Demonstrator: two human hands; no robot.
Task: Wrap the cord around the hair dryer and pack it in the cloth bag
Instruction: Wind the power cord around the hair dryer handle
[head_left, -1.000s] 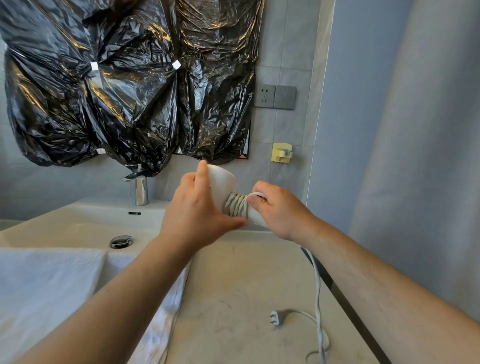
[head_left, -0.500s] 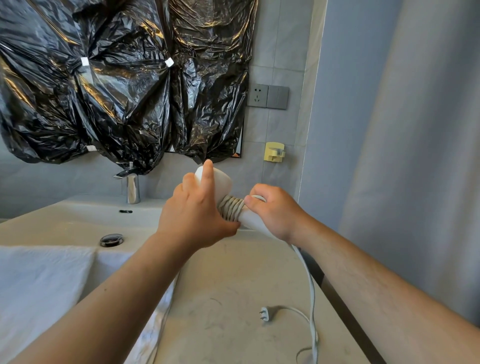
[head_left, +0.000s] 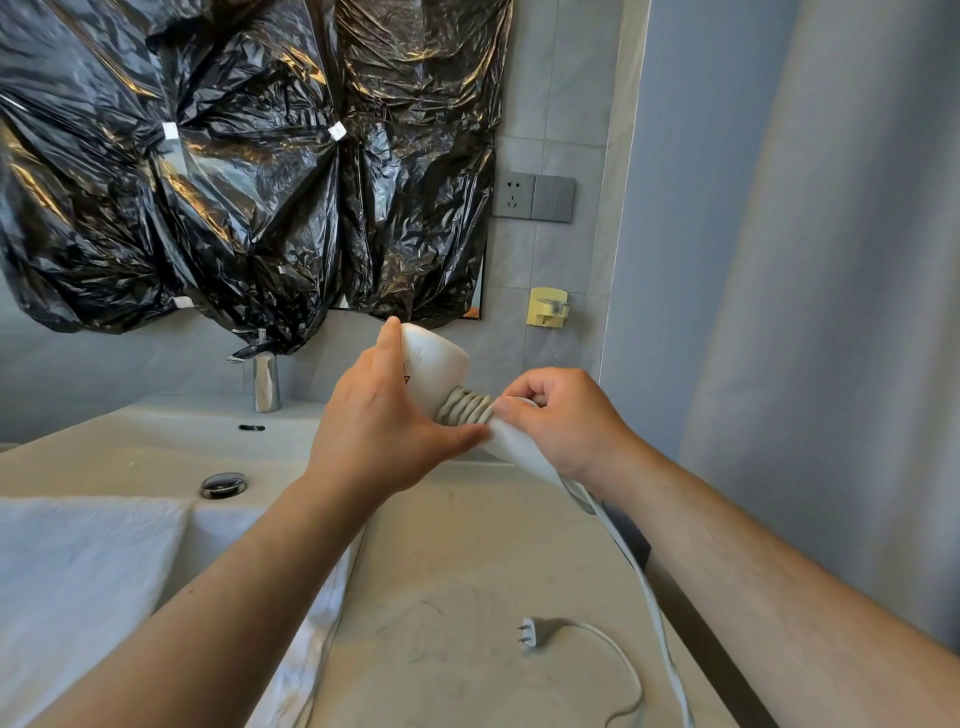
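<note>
A white hair dryer (head_left: 434, 366) is held up above the counter in front of the tiled wall. My left hand (head_left: 387, 423) grips its head, thumb under the handle. Several turns of white cord (head_left: 464, 408) are wound round the handle just below the head. My right hand (head_left: 558, 418) grips the handle and pinches the cord at the last turn. The loose cord runs down past my right wrist along the counter's right edge and loops back to the plug (head_left: 529, 631), which lies on the counter. No cloth bag is in view.
A stone counter (head_left: 441, 587) lies below my hands. To the left are a white basin (head_left: 171, 441) with a drain and a chrome tap (head_left: 266, 379). A white towel (head_left: 78, 582) covers the near left. Black plastic covers the mirror; a socket (head_left: 534, 197) and a yellow hook (head_left: 548, 307) are on the wall.
My right hand has shifted a little along the handle, laying the cord against the earlier turns. The plug has slid slightly on the counter. My left hand keeps its hold.
</note>
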